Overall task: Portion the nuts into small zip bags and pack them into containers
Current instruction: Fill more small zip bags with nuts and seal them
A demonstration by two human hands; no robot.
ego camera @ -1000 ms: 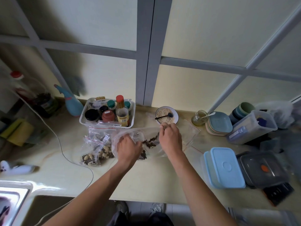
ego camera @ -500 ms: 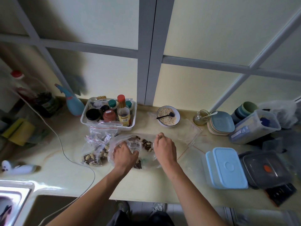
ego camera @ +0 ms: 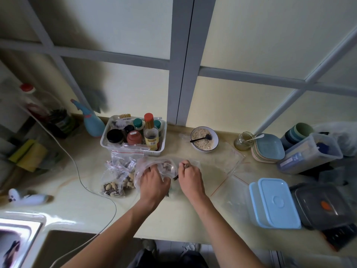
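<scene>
A large clear plastic bag [ego camera: 166, 165] with dark nuts inside lies on the counter's middle. My left hand [ego camera: 154, 180] grips its left side, fingers curled into the plastic. My right hand [ego camera: 190, 178] pinches the bag's right edge. Just left of it sit small zip bags [ego camera: 116, 176] with red seal strips, holding striped seeds and pale nuts. A blue lidded container [ego camera: 274, 203] and a dark lidded container [ego camera: 324, 206] stand at the right. An empty zip bag [ego camera: 222, 157] lies flat behind my right hand.
A white basket of bottles and jars [ego camera: 135, 134] stands behind the bags. A bowl of oats with a spoon [ego camera: 204, 139], a glass jar [ego camera: 243, 141], stacked plates [ego camera: 268, 147] and a clear tub [ego camera: 309, 153] line the back right. A white cable [ego camera: 81, 180] crosses the counter; a sink [ego camera: 17, 240] is lower left.
Both hands have pulled back toward me, drawing the large bag along. The right hand moved from the bag's far edge to nearer its middle.
</scene>
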